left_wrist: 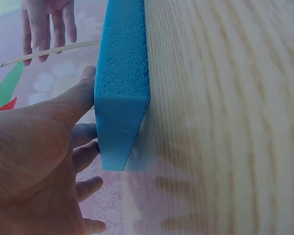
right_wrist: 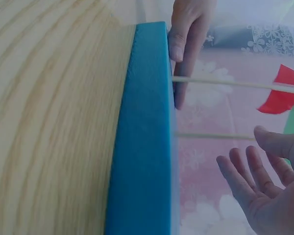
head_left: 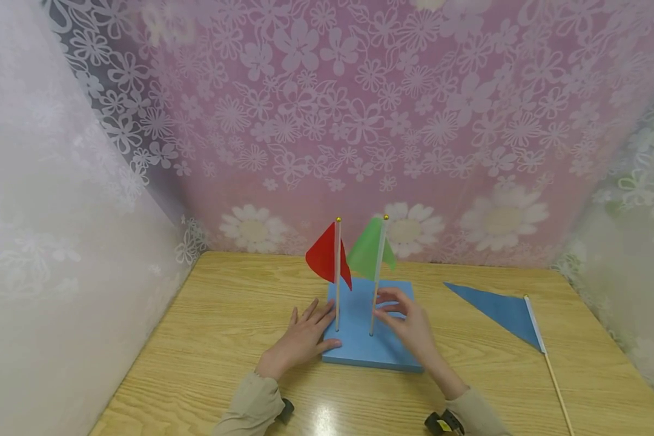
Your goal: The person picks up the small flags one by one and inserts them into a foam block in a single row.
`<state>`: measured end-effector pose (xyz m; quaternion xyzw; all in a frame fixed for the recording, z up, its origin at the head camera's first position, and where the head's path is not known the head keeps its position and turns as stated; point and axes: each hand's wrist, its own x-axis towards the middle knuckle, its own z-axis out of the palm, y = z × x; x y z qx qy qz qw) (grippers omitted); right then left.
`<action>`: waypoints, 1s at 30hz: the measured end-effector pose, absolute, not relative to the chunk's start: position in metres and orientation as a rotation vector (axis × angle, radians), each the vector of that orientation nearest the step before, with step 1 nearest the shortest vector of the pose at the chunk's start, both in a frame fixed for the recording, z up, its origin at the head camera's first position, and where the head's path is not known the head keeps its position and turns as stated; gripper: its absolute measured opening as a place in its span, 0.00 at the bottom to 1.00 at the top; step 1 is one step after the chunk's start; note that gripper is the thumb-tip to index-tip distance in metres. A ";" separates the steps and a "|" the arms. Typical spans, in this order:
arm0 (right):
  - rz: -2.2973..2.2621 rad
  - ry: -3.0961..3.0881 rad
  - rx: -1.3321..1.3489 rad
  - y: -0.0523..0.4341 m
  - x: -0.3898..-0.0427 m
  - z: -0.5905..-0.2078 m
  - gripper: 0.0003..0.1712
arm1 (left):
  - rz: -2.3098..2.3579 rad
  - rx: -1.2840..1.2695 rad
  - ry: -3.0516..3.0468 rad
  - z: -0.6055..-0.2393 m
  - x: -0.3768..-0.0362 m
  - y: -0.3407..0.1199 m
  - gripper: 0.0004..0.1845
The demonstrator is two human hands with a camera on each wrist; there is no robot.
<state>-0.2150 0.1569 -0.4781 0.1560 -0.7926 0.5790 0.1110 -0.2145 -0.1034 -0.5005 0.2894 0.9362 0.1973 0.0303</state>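
A blue foam board [head_left: 360,355] lies flat on the table, its thick side close up in the left wrist view. Two small flags stand upright in it: a red flag [head_left: 323,259] and, to its right, a green flag [head_left: 365,251] leaning slightly. My left hand [head_left: 301,338] rests with spread fingers on the board's left edge, thumb near the front corner. Beside the lower pole of the green flag is my right hand [head_left: 410,322]. Its thumb tip is at the pole, and its other fingers spread loosely apart from it in the right wrist view.
A blue flag [head_left: 504,312] on a wooden stick lies on the table [head_left: 240,290] to the right of the board. Behind the table hangs a pink floral curtain [head_left: 327,121]. Pale cloth [head_left: 60,242] borders the left side.
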 end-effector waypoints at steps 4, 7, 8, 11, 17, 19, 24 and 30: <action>1.675 -2.379 0.454 0.174 -0.211 -0.476 0.23 | 0.611 0.873 2.871 -0.499 -0.214 -0.103 0.40; 1.619 -2.391 0.423 0.190 -0.209 -0.474 0.22 | 0.603 0.857 2.867 -0.498 -0.214 -0.103 0.40; 1.595 -2.390 0.414 0.196 -0.208 -0.474 0.22 | 0.598 0.854 2.866 -0.498 -0.214 -0.103 0.40; 1.532 -2.389 0.380 0.215 -0.206 -0.472 0.22 | 0.591 0.844 2.865 -0.498 -0.214 -0.103 0.40; 1.419 -2.360 0.319 0.260 -0.199 -0.463 0.23 | 0.592 0.841 2.868 -0.498 -0.215 -0.102 0.40; 1.374 -2.359 0.278 0.277 -0.196 -0.460 0.23 | 0.589 0.844 2.869 -0.498 -0.215 -0.102 0.40; 1.316 -2.395 0.170 0.323 -0.189 -0.460 0.24 | 0.583 0.848 2.870 -0.499 -0.216 -0.102 0.40; 1.300 -2.410 0.106 0.367 -0.178 -0.468 0.22 | 0.574 0.853 2.870 -0.499 -0.216 -0.102 0.40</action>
